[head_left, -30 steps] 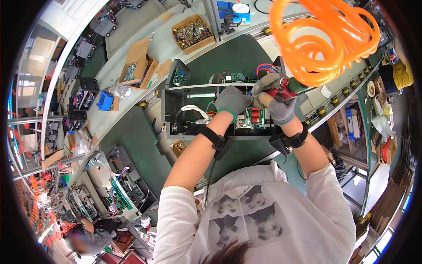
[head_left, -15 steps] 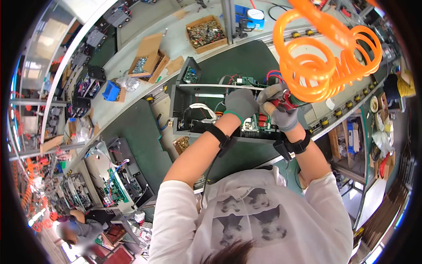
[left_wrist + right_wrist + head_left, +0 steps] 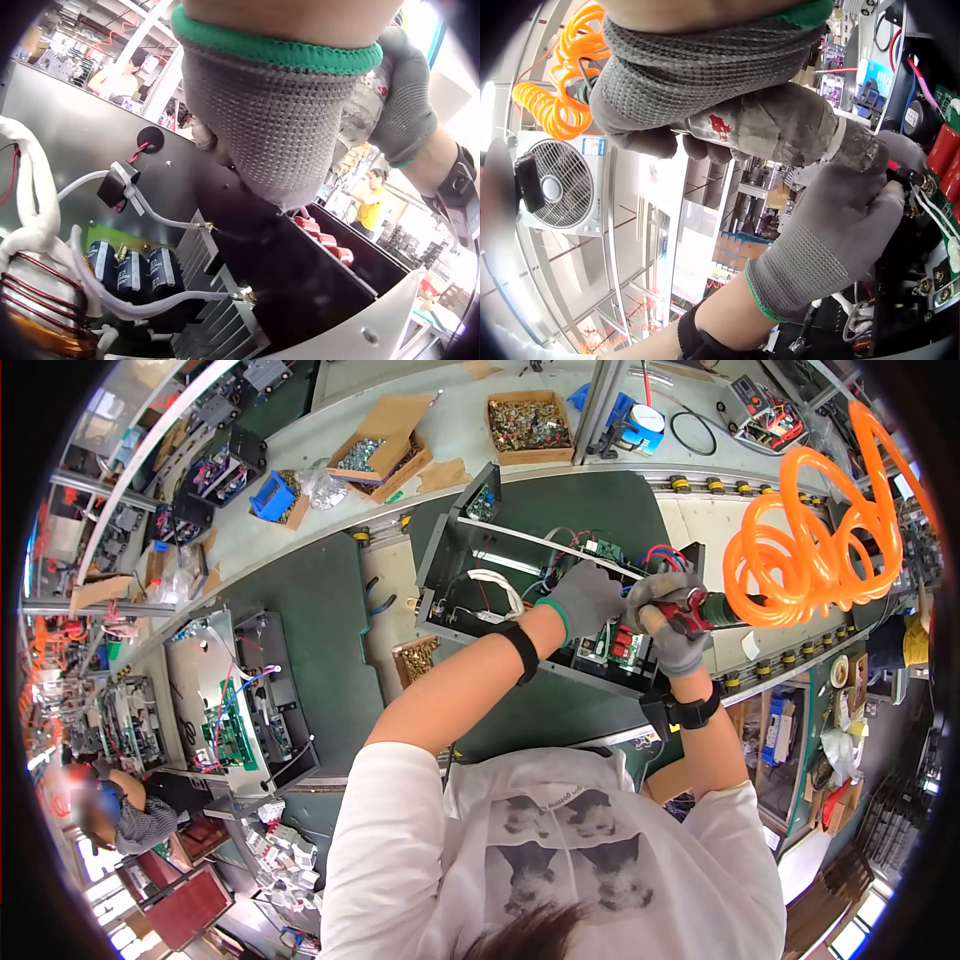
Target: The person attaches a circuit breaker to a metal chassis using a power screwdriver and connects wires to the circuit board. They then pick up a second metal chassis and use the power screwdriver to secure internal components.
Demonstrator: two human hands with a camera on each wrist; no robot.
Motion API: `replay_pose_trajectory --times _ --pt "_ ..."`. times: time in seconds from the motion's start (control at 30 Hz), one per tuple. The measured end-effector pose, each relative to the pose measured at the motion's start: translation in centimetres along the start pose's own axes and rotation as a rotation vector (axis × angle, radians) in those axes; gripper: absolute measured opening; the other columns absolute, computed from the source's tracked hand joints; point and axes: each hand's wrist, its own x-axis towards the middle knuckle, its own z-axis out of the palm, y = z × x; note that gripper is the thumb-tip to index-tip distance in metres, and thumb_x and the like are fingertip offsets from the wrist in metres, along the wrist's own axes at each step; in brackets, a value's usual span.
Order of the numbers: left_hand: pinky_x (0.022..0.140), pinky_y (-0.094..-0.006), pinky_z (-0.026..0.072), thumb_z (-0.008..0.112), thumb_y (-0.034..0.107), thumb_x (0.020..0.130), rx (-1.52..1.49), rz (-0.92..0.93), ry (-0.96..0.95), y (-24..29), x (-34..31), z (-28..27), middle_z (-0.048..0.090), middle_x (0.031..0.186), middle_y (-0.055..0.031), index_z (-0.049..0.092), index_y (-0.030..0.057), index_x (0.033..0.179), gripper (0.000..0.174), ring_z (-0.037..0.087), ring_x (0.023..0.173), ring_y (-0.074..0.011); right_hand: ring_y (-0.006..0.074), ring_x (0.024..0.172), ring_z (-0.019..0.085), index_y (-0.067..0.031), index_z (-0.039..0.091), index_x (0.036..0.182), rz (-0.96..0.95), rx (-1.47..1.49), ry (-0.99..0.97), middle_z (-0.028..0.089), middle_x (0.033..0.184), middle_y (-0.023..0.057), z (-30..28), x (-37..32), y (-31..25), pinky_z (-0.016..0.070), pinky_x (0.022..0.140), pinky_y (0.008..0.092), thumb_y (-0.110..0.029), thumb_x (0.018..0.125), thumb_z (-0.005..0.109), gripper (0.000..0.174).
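Note:
An open dark metal chassis (image 3: 610, 682) full of electronics lies on the green work surface, tilted across the head view. My gloved right hand (image 3: 672, 625) grips a tape-wrapped power screwdriver (image 3: 780, 127), its nose pointing into the chassis. In the right wrist view my gloved left hand (image 3: 825, 232) has its fingers curled around the screwdriver's nose, by a small terminal (image 3: 922, 180). Red cylindrical components (image 3: 943, 150) stand close beside the fingertips. The left wrist view shows a copper-wound coil (image 3: 45, 300), dark capacitors (image 3: 131, 270) and finned heat sinks (image 3: 217, 315) below that hand.
An orange coiled hose (image 3: 790, 575) hangs at the screwdriver's rear. Behind the chassis are cardboard boxes of small metal parts (image 3: 530, 425) and a blue bin (image 3: 272, 497). Another opened unit (image 3: 235, 700) lies at left. Yellow-and-black rollers (image 3: 740, 485) line the bench, and another person (image 3: 140, 810) is at lower left.
The head view has turned, so the chassis and bench appear shifted right and more tilted. The orange hose now hangs farther right and lower. Both hands stay at the same spot in the chassis.

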Motion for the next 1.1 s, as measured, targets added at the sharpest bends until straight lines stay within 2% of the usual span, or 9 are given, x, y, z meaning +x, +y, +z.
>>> replay_pose_trajectory --times 0.07,0.1,0.17,0.33,0.37,0.4,0.6,0.73,1.1 --pt "0.077 -0.0369 0.0440 0.063 0.016 0.076 0.033 0.010 0.004 0.0 0.8 1.1 0.063 0.080 -0.0027 0.067 0.0176 0.089 0.013 0.063 0.082 -0.0234 0.0162 0.063 0.055 -0.0068 0.047 0.102 -0.073 -0.128 -0.036 0.059 0.088 0.0145 0.2 0.3 0.2 0.0461 0.054 0.0282 0.015 0.069 0.048 0.039" --pt "0.075 -0.0362 0.0431 0.064 0.017 0.076 0.072 0.025 0.005 0.1 0.5 0.7 0.063 0.073 -0.0020 0.065 0.0171 0.088 0.012 0.062 0.078 -0.0237 0.0162 0.063 0.055 -0.0068 0.047 0.102 -0.067 -0.130 -0.040 0.059 0.088 0.0145 0.3 0.2 0.1 0.0461 0.054 0.0282 0.015 0.069 0.048 0.039" --pt "0.076 -0.0365 0.0433 0.064 0.016 0.077 0.070 0.030 -0.062 -0.1 -0.3 -0.2 0.063 0.081 -0.0036 0.064 0.0156 0.090 0.013 0.062 0.081 -0.0239 0.0164 0.063 0.055 -0.0070 0.048 0.101 -0.078 -0.190 -0.047 0.059 0.088 0.0142 0.4 0.4 -0.1 0.0461 0.054 0.0283 0.015 0.069 0.047 0.039" --pt "0.084 -0.0387 0.0448 0.063 0.019 0.078 -0.014 0.079 0.106 -0.5 -1.6 0.2 0.062 0.098 -0.0062 0.067 0.0116 0.097 0.021 0.063 0.092 -0.0226 0.0162 0.060 0.054 -0.0052 0.048 0.099 -0.067 -0.218 -0.033 0.059 0.086 0.0146 0.6 0.4 0.2 0.0450 0.052 0.0281 0.016 0.068 0.046 0.037" --pt "0.084 -0.0387 0.0448 0.063 0.019 0.078 -0.018 0.074 0.109 -0.6 -1.6 0.4 0.062 0.098 -0.0062 0.067 0.0116 0.097 0.021 0.063 0.092 -0.0226 0.0163 0.059 0.053 -0.0046 0.048 0.099 -0.068 -0.222 -0.041 0.060 0.086 0.0146 0.6 0.5 0.0 0.0446 0.051 0.0280 0.016 0.068 0.045 0.037" --pt "0.084 -0.0386 0.0451 0.062 0.018 0.079 -0.101 0.032 0.112 -0.7 -1.7 0.2 0.061 0.097 -0.0062 0.067 0.0128 0.097 0.020 0.063 0.093 -0.0236 0.0181 0.077 0.061 -0.0023 0.050 0.099 -0.019 -0.072 0.004 0.061 0.087 0.0119 0.9 0.4 -0.3 0.0518 0.065 0.0295 0.016 0.070 0.054 0.035" --pt "0.081 -0.0395 0.0450 0.062 0.018 0.080 -0.162 0.015 0.122 -0.9 -1.1 0.6 0.061 0.095 -0.0064 0.066 0.0150 0.096 0.017 0.063 0.090 -0.0251 0.0139 0.067 0.057 -0.0030 0.050 0.101 0.006 0.010 0.003 0.060 0.087 0.0125 1.3 0.5 -0.7 0.0487 0.058 0.0262 0.015 0.071 0.053 0.035" --pt "0.077 -0.0396 0.0451 0.065 0.021 0.079 -0.142 -0.113 0.083 -0.1 -0.5 0.7 0.062 0.093 -0.0069 0.067 0.0124 0.090 0.014 0.063 0.088 -0.0246 0.0140 0.067 0.057 -0.0036 0.050 0.102 0.005 -0.004 -0.004 0.060 0.087 0.0127 1.4 0.6 -0.5 0.0489 0.058 0.0262 0.014 0.072 0.053 0.035" --pt "0.077 -0.0393 0.0454 0.064 0.022 0.080 -0.098 -0.144 0.076 0.0 -0.1 0.6 0.064 0.093 -0.0062 0.068 0.0131 0.090 0.014 0.065 0.087 -0.0256 0.0149 0.066 0.057 -0.0037 0.049 0.100 0.044 -0.011 0.051 0.060 0.085 0.0122 1.8 0.9 -0.5 0.0492 0.059 0.0273 0.014 0.072 0.054 0.034"
